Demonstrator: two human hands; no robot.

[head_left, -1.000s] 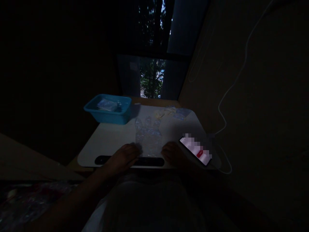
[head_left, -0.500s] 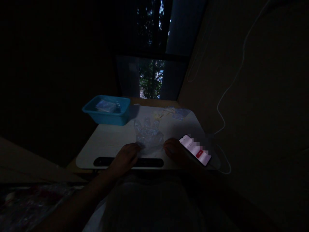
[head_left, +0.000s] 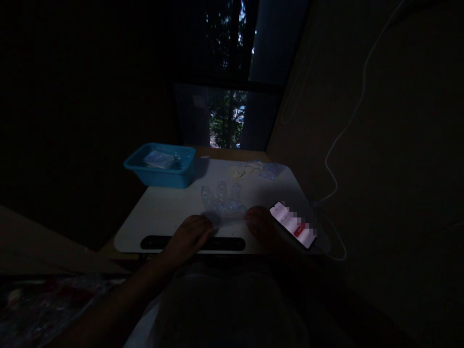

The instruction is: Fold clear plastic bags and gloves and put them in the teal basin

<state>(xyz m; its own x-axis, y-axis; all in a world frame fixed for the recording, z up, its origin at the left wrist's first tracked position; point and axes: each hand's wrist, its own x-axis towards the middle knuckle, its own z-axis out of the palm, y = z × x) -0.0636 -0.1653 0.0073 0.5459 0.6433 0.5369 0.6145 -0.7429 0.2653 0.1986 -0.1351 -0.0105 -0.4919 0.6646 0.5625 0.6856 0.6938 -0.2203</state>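
A clear plastic glove [head_left: 222, 205] lies on the white table [head_left: 159, 212], its fingers pointing away from me. My left hand [head_left: 192, 234] is closed on the glove's near left edge, thumb and fingers together. At the near right edge, my right hand [head_left: 260, 223] also grips the glove with curled fingers; it is in deep shade. The near part of the glove looks folded over between both hands. Just right of my right hand lies a phone [head_left: 293, 224] with a lit screen.
A blue basket [head_left: 165, 180] at the back left holds a clear plastic packet [head_left: 158, 159]. Pale crumpled pieces [head_left: 237, 171] and a thin plastic packet [head_left: 271, 170] lie at the back. A white cable [head_left: 363, 92] hangs at the right wall. A black slot [head_left: 224, 244] runs along the front.
The near part of the glove has been folded away from me, and its fingers now lie flatter. Both hands have shifted only slightly.
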